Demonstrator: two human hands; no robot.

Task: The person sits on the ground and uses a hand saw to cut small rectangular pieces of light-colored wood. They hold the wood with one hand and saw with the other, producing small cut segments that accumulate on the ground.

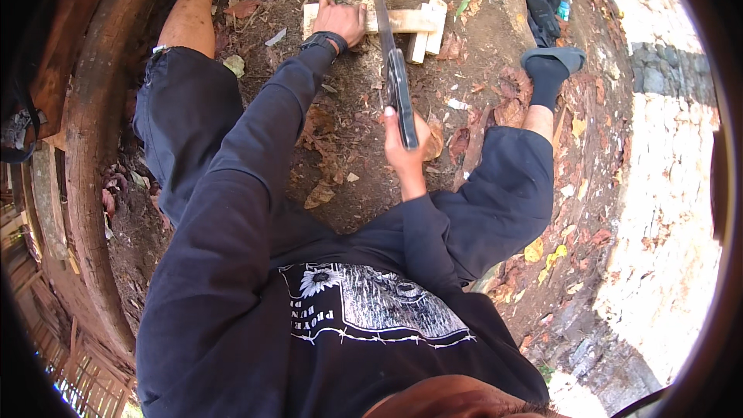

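My right hand [405, 156] is wrapped round the dark handle of a handsaw [400, 93]. The saw's long narrow blade points away from me and crosses a pale wooden strip [406, 22] just right of my left hand. Fingers curled over its top, my left hand [341, 20] grips the strip and presses it down near its left end. Under the strip's right end lie short pale wood offcuts [436, 31]. Whether the blade has cut into the wood is too fine to make out.
Dry leaves [320, 190] and wood chips litter the soil between my spread legs. A thick log [93, 139] runs along the left. At the upper right are a dark bag-like item [544, 11] and a bottle with a blue cap [564, 5]. Sunlit stone paving [658, 186] lies far right.
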